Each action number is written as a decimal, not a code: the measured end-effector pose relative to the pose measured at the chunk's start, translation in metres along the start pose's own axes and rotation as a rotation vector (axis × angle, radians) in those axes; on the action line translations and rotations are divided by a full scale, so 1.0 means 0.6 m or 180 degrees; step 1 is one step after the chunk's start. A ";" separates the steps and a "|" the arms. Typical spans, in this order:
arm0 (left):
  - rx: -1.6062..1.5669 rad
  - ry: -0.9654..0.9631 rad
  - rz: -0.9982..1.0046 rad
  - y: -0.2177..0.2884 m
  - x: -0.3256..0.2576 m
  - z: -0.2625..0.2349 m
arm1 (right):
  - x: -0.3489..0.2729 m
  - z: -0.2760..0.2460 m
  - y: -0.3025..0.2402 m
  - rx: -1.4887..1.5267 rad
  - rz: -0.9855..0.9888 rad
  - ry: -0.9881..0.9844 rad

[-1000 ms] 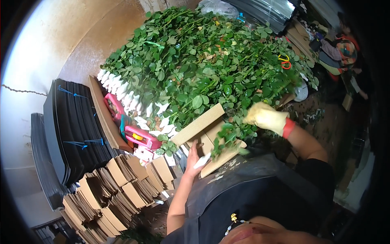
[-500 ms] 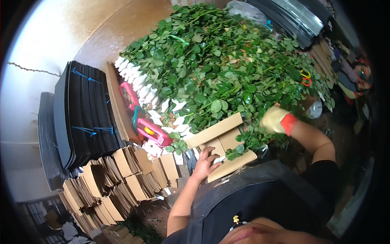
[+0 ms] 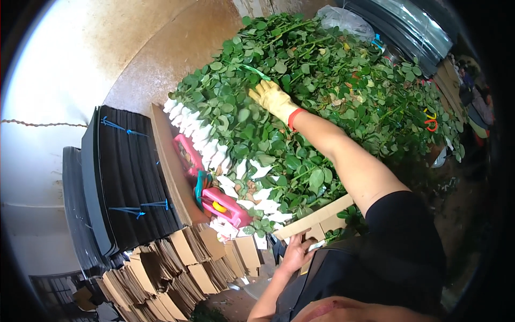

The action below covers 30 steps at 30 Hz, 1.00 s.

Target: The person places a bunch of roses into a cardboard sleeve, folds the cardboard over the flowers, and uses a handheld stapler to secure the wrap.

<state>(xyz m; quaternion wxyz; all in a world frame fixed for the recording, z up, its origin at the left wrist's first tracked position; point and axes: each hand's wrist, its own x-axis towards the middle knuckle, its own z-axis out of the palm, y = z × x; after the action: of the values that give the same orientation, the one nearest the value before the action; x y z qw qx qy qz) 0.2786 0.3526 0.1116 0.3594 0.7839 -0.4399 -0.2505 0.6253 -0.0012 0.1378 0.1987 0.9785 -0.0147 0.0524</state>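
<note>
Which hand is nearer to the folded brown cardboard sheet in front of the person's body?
Left. The bare left hand is at the left end of the folded brown cardboard sheet; the pale-yellow-gloved right hand is well beyond it, over the heap of green leafy stems.

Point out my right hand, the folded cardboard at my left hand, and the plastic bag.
Right hand [image 3: 276,102]: head view, middle of the hand.
Folded cardboard [image 3: 315,217]: head view, its long upper flap.
Plastic bag [image 3: 346,22]: head view, its crumpled middle.
</note>
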 end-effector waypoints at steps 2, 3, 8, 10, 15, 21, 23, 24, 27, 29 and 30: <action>-0.0094 -0.0104 -0.0179 -0.003 0.000 0.000 | 0.016 0.019 0.020 -0.0164 -0.0216 -0.0059; -0.0111 -0.0027 -0.0268 0.001 -0.007 -0.002 | 0.032 -0.028 0.019 0.0434 -0.0356 -0.0460; -0.0039 -0.0092 -0.0115 0.014 0.012 -0.018 | 0.049 -0.095 0.092 0.1387 0.0107 -0.1380; -0.0105 0.0001 -0.0174 0.005 0.006 -0.009 | 0.020 -0.180 0.100 0.1076 -0.0122 -0.1530; -0.0211 0.0071 -0.0278 0.015 0.004 -0.007 | -0.141 -0.354 0.100 0.0585 -0.0473 -0.1320; -0.0135 0.0030 -0.0095 0.016 0.008 -0.009 | -0.211 -0.092 0.097 0.0556 -0.0564 -0.1827; -0.0080 0.0045 -0.0113 0.010 0.006 -0.017 | -0.201 -0.190 0.103 0.0757 -0.0323 -0.1028; -0.0123 0.0016 -0.0172 0.010 0.002 -0.013 | -0.200 -0.212 0.115 0.1157 -0.0304 -0.0345; -0.0093 0.0007 -0.0152 0.011 0.001 -0.015 | -0.182 -0.322 0.151 0.1453 -0.0231 -0.0189; -0.0118 -0.0004 -0.0055 0.017 0.012 -0.020 | -0.154 -0.267 0.187 0.1577 -0.0328 0.0632; -0.0167 -0.0014 -0.0044 0.020 0.015 -0.023 | -0.125 -0.238 0.202 0.1433 -0.0437 0.0303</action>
<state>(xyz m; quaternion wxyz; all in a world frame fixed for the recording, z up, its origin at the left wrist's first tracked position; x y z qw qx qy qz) 0.2866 0.3453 0.1289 0.3771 0.7767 -0.4285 -0.2662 0.5308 -0.0562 0.3074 -0.0209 0.9933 0.0733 0.0869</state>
